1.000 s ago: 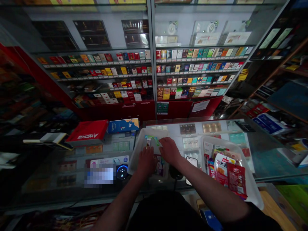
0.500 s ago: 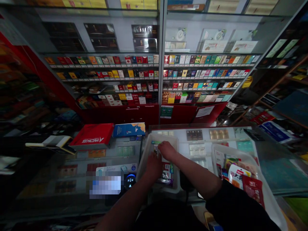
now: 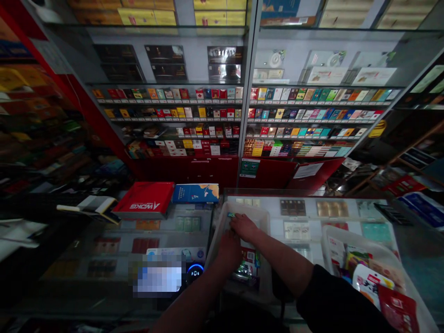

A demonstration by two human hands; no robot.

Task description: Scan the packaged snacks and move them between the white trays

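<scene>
Now left hand and right hand bunch together in the white tub; a second ago they were apart. Green packet at the far end, mostly covered by right fingers. Can't tell either grip.

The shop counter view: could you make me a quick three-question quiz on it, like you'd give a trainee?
1. Where are the left hand and right hand? A: on a shelf. B: in the left tub. C: in pockets.
2. True or false: the red box lies left of the blue box.
3. Fill in: the pouch nearest the camera in the right tub is mostly ___.
Key: 1 B; 2 true; 3 red.
</scene>
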